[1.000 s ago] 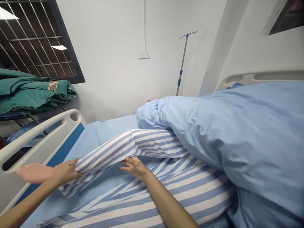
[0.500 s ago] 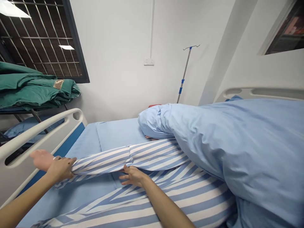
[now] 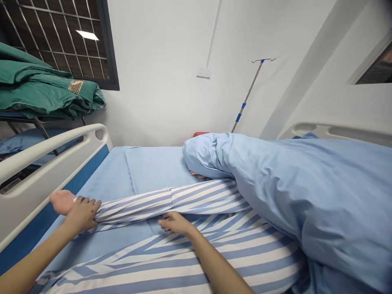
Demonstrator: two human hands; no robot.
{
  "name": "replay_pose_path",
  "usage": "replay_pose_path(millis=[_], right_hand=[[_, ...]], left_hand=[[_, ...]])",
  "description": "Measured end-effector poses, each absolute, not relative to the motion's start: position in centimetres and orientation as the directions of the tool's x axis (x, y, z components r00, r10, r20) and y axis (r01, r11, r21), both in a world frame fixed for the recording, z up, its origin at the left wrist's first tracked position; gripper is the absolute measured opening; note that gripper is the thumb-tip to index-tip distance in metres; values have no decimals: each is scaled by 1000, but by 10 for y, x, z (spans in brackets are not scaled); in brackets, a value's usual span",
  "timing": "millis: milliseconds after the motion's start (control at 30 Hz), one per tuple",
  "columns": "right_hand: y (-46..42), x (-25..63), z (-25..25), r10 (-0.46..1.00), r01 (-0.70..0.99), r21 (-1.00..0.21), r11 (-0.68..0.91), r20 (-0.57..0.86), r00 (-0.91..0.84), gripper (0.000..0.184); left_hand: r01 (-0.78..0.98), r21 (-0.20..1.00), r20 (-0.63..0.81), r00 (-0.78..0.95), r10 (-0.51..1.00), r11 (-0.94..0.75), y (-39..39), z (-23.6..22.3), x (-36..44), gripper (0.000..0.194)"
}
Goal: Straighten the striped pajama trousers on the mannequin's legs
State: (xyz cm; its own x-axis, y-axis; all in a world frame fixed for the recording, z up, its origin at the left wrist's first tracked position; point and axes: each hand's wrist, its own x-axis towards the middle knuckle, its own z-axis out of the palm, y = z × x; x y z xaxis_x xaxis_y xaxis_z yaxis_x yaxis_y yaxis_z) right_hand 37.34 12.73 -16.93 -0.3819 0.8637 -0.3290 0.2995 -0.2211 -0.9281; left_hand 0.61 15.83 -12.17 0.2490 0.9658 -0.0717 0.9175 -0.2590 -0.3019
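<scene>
while the left hand sits at the cuff of a blue-and-white striped sleeve, its fingers lie close together and curl over the cloth, seemingly clamped on it. the sleeve holds an arm stretched across the bed, and a bare hand pokes out of the cuff just beside the left hand, near the side rail. the right hand rests at the sleeve's lower edge, where the sleeve meets the striped gown on the body below. its fingers lie nearly together, though i cannot tell whether they grip the cloth or only touch it.

a light blue quilt covers the upper part of the body and bunches over the far end of the sleeve. the tips of another hand show beneath its fold, on a blue bed sheet. a red object peeks out behind the quilt. beyond the bed stand an iv pole and a wall socket. folded green linen lies on a rack under a barred window.
</scene>
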Motion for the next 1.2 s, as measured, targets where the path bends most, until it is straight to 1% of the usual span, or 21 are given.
replay_pose_path(millis=[67,133,200,267,333,367,433,500,567,667,767,833,933,1100,1200], right_hand=[[123,373,-168,921,433,-901,-31,-194,-337,29],[119,371,-161,950,541,-826,156,-24,-310,25],[121,367,-148,949,635,-713,299,149,-280,20],[129,359,-134,910,708,-576,410,306,-279,21],[143,347,-125,869,762,-449,468,393,-302,24],[151,341,-123,861,786,-401,471,404,-310,24],[167,329,-126,872,825,-355,439,392,-295,18],[177,319,-133,889,850,-356,388,389,-243,11],[183,314,-140,889,860,-363,359,412,-197,9],[184,311,-144,878,863,-362,353,447,-172,10],[180,305,-137,880,859,-384,339,451,-146,12],[177,296,-128,873,845,-385,372,455,-178,12],[174,276,-116,843,820,-346,456,463,-274,10],[169,270,-116,892,871,-302,389,361,-273,6],[153,292,-123,862,857,-283,429,412,-295,19]], left_hand=[[925,-292,-66,236,970,-245,158,-122,8,48],[938,-269,-51,210,976,-216,157,-124,10,46],[947,-253,-29,197,980,-197,156,-126,11,44],[946,-257,-9,202,979,-198,156,-127,12,45],[943,-264,-2,208,978,-201,155,-127,12,46],[943,-265,-3,206,978,-200,155,-128,12,46],[945,-261,-4,202,979,-196,155,-128,12,45],[946,-257,-3,202,979,-196,155,-128,12,46],[946,-256,2,209,978,-201,156,-128,13,47],[945,-256,4,211,978,-203,156,-128,14,48],[948,-245,4,210,978,-202,156,-127,15,47],[948,-245,4,209,978,-202,156,-127,15,46],[943,-260,5,215,977,-206,155,-128,15,45],[933,-271,5,247,969,-236,155,-129,11,47],[924,-275,-29,267,963,-264,156,-128,8,49]])
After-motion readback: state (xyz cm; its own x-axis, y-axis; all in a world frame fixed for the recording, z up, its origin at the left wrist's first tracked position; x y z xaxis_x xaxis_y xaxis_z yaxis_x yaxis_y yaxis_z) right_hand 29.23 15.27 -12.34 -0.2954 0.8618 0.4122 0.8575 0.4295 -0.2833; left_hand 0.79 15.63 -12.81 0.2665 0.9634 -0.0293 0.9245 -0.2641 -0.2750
